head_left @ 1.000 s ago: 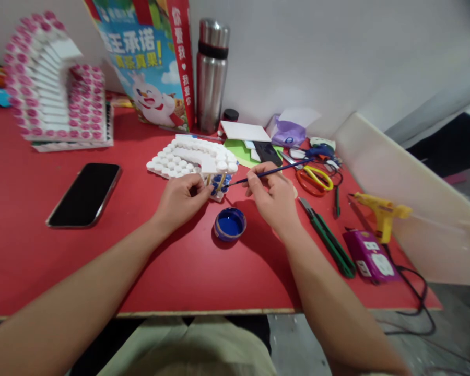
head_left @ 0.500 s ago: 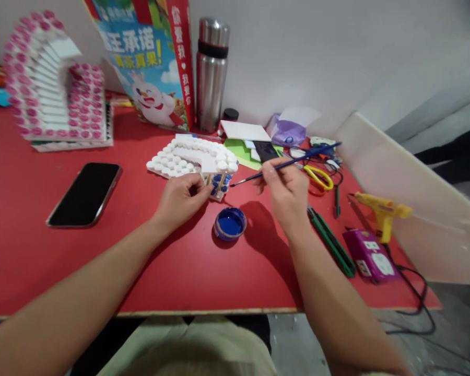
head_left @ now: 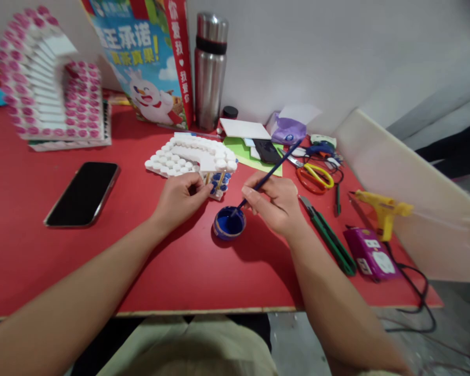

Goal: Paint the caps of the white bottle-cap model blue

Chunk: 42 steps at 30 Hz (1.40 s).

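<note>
Currently, behind the counter's front edge (head_left: 203, 311), the right hand (head_left: 277, 204) pinches a paintbrush (head_left: 273, 170), tip inside a paint pot (head_left: 229, 225); the left hand (head_left: 182, 199) pinches a white model (head_left: 196, 155).

Red table (head_left: 172, 277), pale wall (head_left: 274, 57), grey floor (head_left: 297, 344)

The person's right hand (head_left: 272, 204) is now closer in than half a second ago, and the slim dark-blue paintbrush (head_left: 279, 164) in its grip stands more steeply. Its tip, at the glossy blue discs (head_left: 225, 187) a second ago and just beside them half a second ago, now dips into the small round pot of blue paint (head_left: 227, 236). The red-and-yellow-handled scissors (head_left: 330, 180) and the blade end of the green utility knife (head_left: 329, 240), partly covered half a second ago, show again.
</note>
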Tool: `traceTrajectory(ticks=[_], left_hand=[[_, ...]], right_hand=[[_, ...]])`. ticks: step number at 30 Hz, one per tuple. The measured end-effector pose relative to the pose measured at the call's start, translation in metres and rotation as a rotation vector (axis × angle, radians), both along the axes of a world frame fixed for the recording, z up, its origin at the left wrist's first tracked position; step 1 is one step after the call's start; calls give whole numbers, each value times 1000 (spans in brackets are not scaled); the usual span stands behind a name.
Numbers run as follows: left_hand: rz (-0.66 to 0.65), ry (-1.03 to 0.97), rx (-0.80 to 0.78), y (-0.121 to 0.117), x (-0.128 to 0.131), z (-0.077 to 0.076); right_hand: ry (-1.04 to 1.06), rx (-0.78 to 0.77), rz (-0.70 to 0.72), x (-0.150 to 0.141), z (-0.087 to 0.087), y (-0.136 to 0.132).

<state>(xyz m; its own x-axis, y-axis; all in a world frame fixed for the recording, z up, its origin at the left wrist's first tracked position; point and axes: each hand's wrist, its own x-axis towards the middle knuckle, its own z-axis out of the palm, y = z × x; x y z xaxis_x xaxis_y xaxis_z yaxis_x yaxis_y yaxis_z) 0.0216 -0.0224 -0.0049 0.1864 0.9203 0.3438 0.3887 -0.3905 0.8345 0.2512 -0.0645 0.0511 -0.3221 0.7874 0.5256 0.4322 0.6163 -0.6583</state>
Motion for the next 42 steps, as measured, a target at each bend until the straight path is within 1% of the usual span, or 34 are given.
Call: traceTrajectory(ticks=[4,9,11,13,17,21,24,27,30,35,42], left_hand=[[3,3,9,0,0,2],[-2,5,-10,-1,0,4],[2,7,-22,-2,0,4],[6,9,-29,-2,0,4],[5,22,-20,-1,0,3],[2,17,-3,-1,0,4],[-5,16,-11,-1,0,3],[-5,11,-15,-1,0,3],[2,7,-28,-1,0,3],[3,12,-32,-1,0,4],[-2,6,-23,-1,0,3]], right_hand=[[-51,-5,14,-1,-1,2],[-82,-66,2,-3,-1,2],[-62,-95,-13,-3,0,1],[22,-136,-24,-2,2,1],[252,-218,-64,0,4,0],[352,-237,-115,-1,2,3],[333,-259,-127,-3,-2,5],[278,-228,-148,-4,-3,6],[280,-218,-177,-5,-3,6],[336,-282,-131,-5,-4,7],[319,-288,-130,-5,-4,7]])
